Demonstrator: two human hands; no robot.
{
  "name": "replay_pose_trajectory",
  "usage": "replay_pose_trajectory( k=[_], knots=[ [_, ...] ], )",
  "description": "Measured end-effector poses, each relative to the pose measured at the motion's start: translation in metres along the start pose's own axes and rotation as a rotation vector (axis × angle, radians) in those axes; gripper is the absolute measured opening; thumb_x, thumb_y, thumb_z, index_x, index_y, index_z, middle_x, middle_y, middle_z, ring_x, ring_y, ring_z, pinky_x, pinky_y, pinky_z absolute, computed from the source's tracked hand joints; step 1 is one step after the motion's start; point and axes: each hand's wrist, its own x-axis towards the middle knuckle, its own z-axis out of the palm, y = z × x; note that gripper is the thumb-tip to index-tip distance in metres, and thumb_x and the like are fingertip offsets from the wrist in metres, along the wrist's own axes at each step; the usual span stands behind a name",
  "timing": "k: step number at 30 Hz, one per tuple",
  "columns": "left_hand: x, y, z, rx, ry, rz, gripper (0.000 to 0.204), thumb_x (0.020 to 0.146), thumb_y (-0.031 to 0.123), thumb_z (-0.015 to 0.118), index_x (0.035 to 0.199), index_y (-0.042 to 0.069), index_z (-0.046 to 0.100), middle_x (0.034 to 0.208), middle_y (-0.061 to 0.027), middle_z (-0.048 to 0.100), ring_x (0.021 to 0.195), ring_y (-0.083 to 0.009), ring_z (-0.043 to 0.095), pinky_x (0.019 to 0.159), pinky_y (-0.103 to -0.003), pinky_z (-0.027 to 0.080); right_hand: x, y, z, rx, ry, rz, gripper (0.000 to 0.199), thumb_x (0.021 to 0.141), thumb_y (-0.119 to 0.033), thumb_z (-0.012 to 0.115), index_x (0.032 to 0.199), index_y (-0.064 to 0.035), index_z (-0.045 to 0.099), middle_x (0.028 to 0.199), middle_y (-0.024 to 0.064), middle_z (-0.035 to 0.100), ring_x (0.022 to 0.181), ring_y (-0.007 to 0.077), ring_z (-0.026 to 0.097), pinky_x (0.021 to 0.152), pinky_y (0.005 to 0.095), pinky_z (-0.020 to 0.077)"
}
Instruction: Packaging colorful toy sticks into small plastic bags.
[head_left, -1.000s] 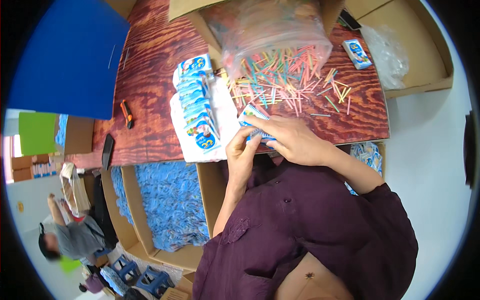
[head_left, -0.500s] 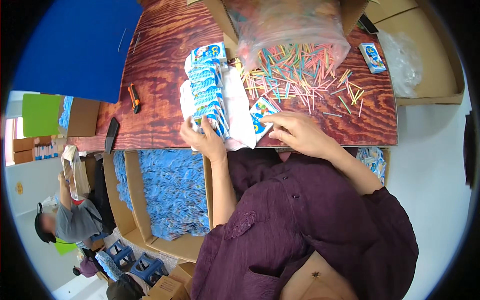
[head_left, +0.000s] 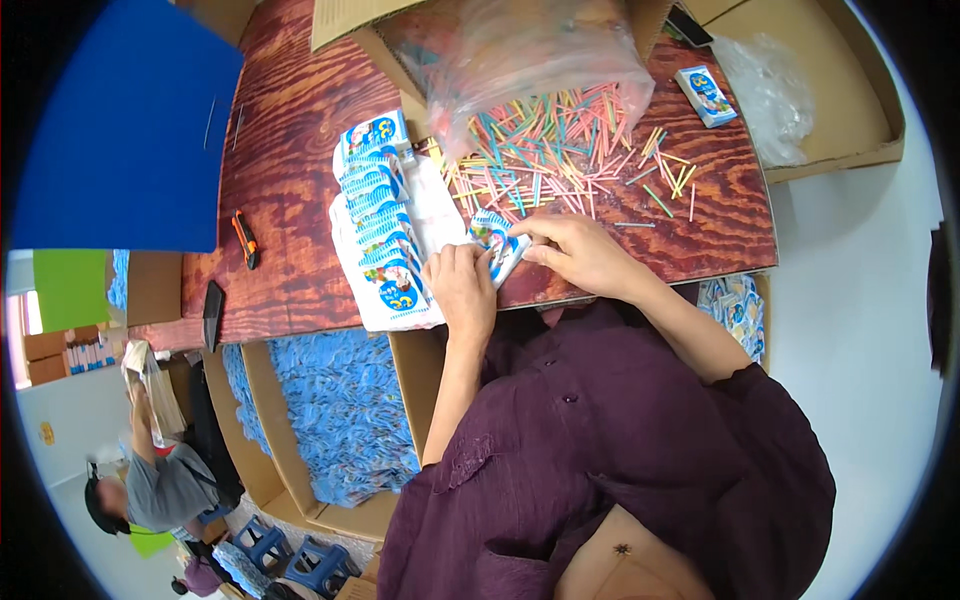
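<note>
1. A person in a dark purple shirt sat at a dark red wood-grain table (head_left: pixel 290 150), seen from above through a wide, curved lens.
2. The left hand (head_left: pixel 462 288) and the right hand (head_left: pixel 580 252) met at the near edge of the table, both closed on one small blue-and-white packet (head_left: pixel 497 243).
3. The left fingers curled against the packet's lower left side; the right thumb and fingers pinched its right end. The packet lay tilted, just above the table edge.
4. Just left of the hands, a row of matching flat packets (head_left: pixel 378 215) overlapped like fallen dominoes on a white sheet (head_left: pixel 430 205), running away from the person.
5. Beyond the hands, a loose heap of thin coloured sticks (head_left: pixel 560 150), pink, green, yellow and blue, spread across the table and spilled from a clear plastic bag (head_left: pixel 530 60).
6. A single small blue box (head_left: pixel 706 95) stood apart at the far right of the table.
7. An orange utility knife (head_left: pixel 245 238) lay well to the left.
8. Below the table edge, an open cardboard carton (head_left: pixel 260 400) held a mass of blue packets.
9. Another person in a grey top (head_left: pixel 165 490) stood at lower left.
</note>
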Motion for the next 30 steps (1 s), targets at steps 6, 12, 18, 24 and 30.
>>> replay_pose_trajectory(
  k=[6,12,18,24,30],
  knots=[
    [-0.007,0.010,-0.010,0.067,0.231,0.116,0.011,0.075,0.009,0.073,0.083,0.012,0.066,0.101,-0.0052,0.060,0.096,-0.0277,0.054,0.087,-0.041,0.036,0.015,0.008,0.013,0.262,0.165,0.079,0.033,0.087,-0.031,0.066,0.099,-0.0008,0.064,0.075,0.0158,0.062,0.067,0.0292,0.059,0.063,0.0371,0.0449],
    [0.004,0.025,-0.018,-0.217,0.224,0.032,0.024,0.075,0.003,0.074,0.096,0.004,0.063,0.118,-0.0132,0.056,0.106,-0.0327,0.053,0.091,-0.043,0.040,0.025,0.004,0.030,0.058,0.275,-0.194,0.020,0.081,-0.014,0.067,0.090,0.0022,0.059,0.080,0.0142,0.056,0.074,0.0307,0.056,0.068,0.0398,0.0436],
    [0.007,0.024,-0.029,-0.245,0.134,0.070,0.012,0.080,-0.002,0.069,0.085,-0.001,0.058,0.078,-0.0126,0.058,0.078,-0.0280,0.057,0.078,-0.037,0.045,0.018,0.001,0.015,0.027,0.179,-0.210,0.017,0.082,-0.016,0.064,0.085,0.0011,0.064,0.079,0.0154,0.060,0.079,0.0336,0.061,0.069,0.0403,0.0459],
    [0.004,0.017,-0.026,-0.322,0.076,-0.010,0.006,0.088,0.000,0.061,0.084,-0.003,0.058,0.072,-0.0111,0.055,0.062,-0.0204,0.052,0.057,-0.030,0.039,0.029,0.022,0.005,0.324,0.128,-0.039,0.022,0.088,-0.022,0.064,0.089,-0.0006,0.065,0.079,0.0102,0.058,0.072,0.0258,0.054,0.071,0.0352,0.0438],
    [-0.001,0.016,-0.026,-0.501,0.014,-0.171,0.012,0.093,0.005,0.057,0.087,-0.004,0.061,0.072,-0.0068,0.053,0.066,-0.0137,0.049,0.060,-0.028,0.039,0.061,0.052,-0.019,-0.753,0.583,0.084,0.047,0.078,-0.042,0.072,0.093,0.0014,0.065,0.098,0.0151,0.060,0.099,0.0304,0.053,0.085,0.0403,0.0413]
  ],
)
